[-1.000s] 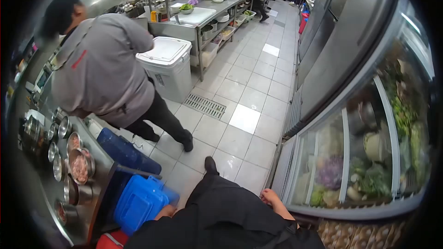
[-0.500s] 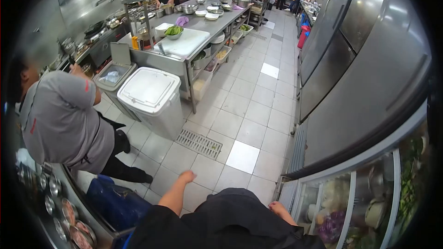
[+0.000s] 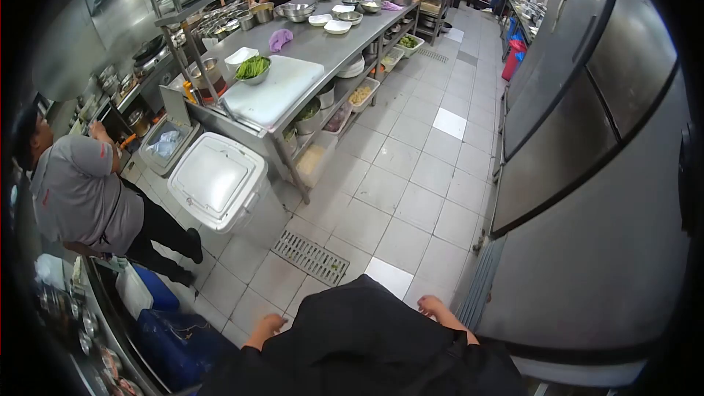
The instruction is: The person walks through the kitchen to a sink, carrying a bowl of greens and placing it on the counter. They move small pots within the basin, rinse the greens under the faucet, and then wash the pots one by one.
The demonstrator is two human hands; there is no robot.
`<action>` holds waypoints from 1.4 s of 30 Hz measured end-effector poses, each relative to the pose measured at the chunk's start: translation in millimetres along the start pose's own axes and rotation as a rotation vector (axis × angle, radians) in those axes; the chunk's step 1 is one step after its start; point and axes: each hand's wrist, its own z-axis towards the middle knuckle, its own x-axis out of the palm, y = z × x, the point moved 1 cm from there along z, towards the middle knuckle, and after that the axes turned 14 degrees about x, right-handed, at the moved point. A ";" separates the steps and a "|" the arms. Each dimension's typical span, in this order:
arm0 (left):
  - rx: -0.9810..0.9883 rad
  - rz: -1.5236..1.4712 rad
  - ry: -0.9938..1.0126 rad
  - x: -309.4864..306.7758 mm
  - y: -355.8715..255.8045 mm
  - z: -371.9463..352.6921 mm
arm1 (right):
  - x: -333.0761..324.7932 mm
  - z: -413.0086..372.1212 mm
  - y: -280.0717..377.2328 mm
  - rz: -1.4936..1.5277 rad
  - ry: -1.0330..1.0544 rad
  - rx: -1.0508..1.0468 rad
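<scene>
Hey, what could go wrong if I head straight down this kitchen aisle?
A shoe might catch or slip on the slotted floor drain just ahead. Your left hand could knock the white lidded bin standing on the aisle's left side. And the person in grey, further left, might step back into your path.
</scene>
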 end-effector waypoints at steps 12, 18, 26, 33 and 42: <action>0.086 -1.115 -0.828 -181.9 -111.2 81.6 | -150.7 32.7 246.4 -0.025 -0.114 -0.229; 0.543 -1.465 -1.282 -490.5 -143.2 62.8 | -165.7 -5.6 323.6 -0.390 -0.176 -0.236; 0.426 -1.573 -1.469 -712.6 -60.1 107.4 | -193.5 50.3 364.0 0.030 -0.154 -0.023; 0.356 -1.652 -1.495 -753.6 -39.8 144.7 | -205.3 64.3 410.5 -0.383 -0.041 -0.001; 0.110 -1.653 -1.656 -783.4 -44.7 148.4 | -308.2 172.9 576.8 -0.395 -0.020 -0.016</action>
